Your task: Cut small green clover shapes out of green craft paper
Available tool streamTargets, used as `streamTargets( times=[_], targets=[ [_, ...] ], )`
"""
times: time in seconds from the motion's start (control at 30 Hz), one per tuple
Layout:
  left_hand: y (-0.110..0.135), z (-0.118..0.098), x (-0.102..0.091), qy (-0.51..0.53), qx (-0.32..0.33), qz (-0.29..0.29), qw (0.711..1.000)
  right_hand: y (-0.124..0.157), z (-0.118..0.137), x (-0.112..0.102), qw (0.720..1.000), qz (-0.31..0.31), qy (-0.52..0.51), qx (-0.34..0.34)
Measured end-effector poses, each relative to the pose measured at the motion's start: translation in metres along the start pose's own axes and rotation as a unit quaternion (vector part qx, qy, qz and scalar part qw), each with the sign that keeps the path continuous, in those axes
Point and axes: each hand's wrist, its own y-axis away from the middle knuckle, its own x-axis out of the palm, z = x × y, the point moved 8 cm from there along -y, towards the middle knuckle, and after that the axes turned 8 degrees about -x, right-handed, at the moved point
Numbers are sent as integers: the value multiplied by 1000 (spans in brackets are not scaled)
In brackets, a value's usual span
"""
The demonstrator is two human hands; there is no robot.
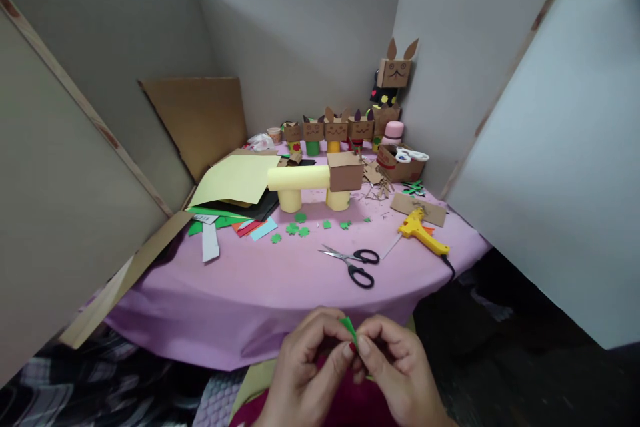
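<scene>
Just in front of the table's near edge, my left hand [313,360] and my right hand [397,364] meet, both with fingertips pinched on one small piece of green paper [349,327]. My fingers hide much of the piece. On the purple cloth ahead lie black-handled scissors [353,264] with their blades apart. Beyond them are several green paper clover shapes [293,230]. Behind these stands a pale yellow paper-tube body [299,178] on two tube legs, with a brown cardboard box [345,171] at its right end.
A yellow glue gun [423,232] rests at the right beside a cardboard strip [418,209]. Paper sheets [237,178] are stacked at the left. Several box-headed figures [336,128] stand at the back. White-handled scissors [411,154] lie over a cardboard box [395,166]. Grey panels enclose the table.
</scene>
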Motion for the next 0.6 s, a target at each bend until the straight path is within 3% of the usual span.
streamTargets(
  times=[0.23,0.4,0.6],
  targets=[
    [2,5,2,14,-18,8,1000,4,10,-2,993,-13,92,-77],
    [1,10,1,18,-46,8,999,4,16,-2,978,23,166,-124],
    [-1,22,5,141,-111,12,984,1,18,-4,953,51,253,-159]
  ],
)
